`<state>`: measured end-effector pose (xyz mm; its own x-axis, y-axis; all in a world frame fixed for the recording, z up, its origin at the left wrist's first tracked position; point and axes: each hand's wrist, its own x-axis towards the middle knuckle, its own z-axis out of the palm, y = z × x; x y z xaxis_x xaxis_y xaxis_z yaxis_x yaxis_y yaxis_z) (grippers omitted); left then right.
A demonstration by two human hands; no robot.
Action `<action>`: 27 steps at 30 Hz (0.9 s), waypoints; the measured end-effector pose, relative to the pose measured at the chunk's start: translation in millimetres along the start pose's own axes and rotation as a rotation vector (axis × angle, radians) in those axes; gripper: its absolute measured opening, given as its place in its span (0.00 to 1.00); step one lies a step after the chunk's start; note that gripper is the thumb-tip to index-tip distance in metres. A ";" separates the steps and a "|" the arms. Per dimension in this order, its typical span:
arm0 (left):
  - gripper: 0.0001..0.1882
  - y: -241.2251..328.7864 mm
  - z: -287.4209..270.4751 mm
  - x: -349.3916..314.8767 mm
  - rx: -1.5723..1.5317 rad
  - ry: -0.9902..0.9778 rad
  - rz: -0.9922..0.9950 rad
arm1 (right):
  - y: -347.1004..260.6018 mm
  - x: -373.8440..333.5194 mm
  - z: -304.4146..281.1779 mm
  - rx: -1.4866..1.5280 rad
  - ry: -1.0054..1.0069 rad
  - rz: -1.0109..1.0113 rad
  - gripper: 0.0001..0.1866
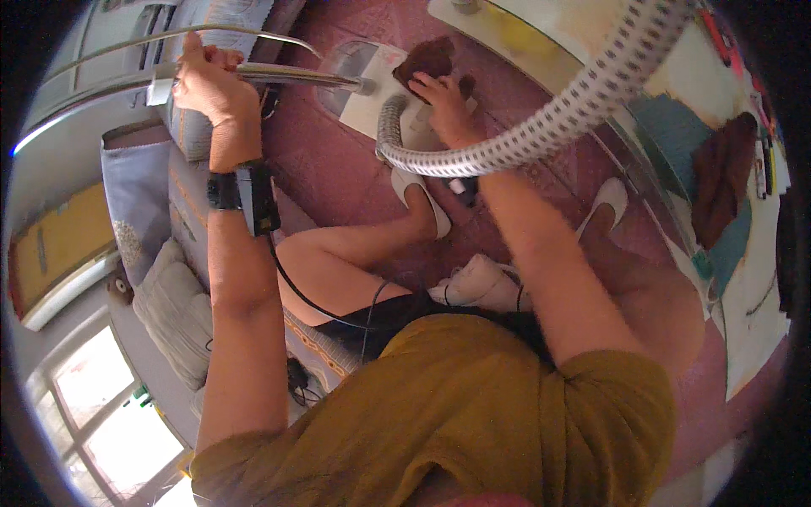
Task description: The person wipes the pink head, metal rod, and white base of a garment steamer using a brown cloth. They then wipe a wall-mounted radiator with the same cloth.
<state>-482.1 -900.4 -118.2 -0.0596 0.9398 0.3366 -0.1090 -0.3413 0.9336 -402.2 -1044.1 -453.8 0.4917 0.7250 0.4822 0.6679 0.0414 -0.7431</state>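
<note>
My left hand (221, 95) is closed around a shiny metal pole (291, 75), next to a white collar on it. The pole runs down to a white base (361, 111) on the floor with a clear, greyish part beside it, like a garment steamer. A thick ribbed hose (524, 145), white with grey dashes, rises from the base and arches over my right forearm. At the base, my right hand (448, 106) holds a dark brown cloth (429, 61) against its far side. Part of the cloth and the fingertips are hard to make out.
On the right stands a table (756, 279) with another brown cloth (725, 173) and several pens. At the left are a patterned sofa (190, 198) and a grey cushion (173, 313). A thin curved metal rod (279, 35) passes near my left hand. Reddish tiles cover the floor (338, 198).
</note>
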 end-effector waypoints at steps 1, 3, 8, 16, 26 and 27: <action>0.16 -0.3 0.8 -0.8 0.007 -0.027 0.016 | -6.7 -18.5 7.2 -0.044 0.067 0.069 0.19; 0.16 0.2 1.1 -1.5 0.051 0.016 -0.004 | -25.1 -58.9 20.0 0.003 0.119 0.296 0.18; 0.17 -0.4 -1.3 1.4 0.067 -0.003 0.013 | -18.0 -113.4 35.1 0.266 -0.039 0.815 0.16; 0.18 -1.4 1.1 0.4 0.067 -0.015 0.038 | -2.0 -74.7 49.2 0.395 -0.625 0.667 0.13; 0.09 -32.3 -16.7 22.1 0.001 -0.008 0.019 | -44.3 -26.2 22.2 0.477 -0.711 0.597 0.17; 0.09 -37.8 -20.1 23.4 0.056 0.024 -0.005 | -51.2 -23.3 20.4 0.501 -0.623 0.666 0.18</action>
<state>-499.4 -865.8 -148.1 -0.0827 0.9406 0.3292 -0.0532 -0.3340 0.9411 -459.3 -1049.1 -436.4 0.2051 0.9265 -0.3154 -0.0115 -0.3200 -0.9474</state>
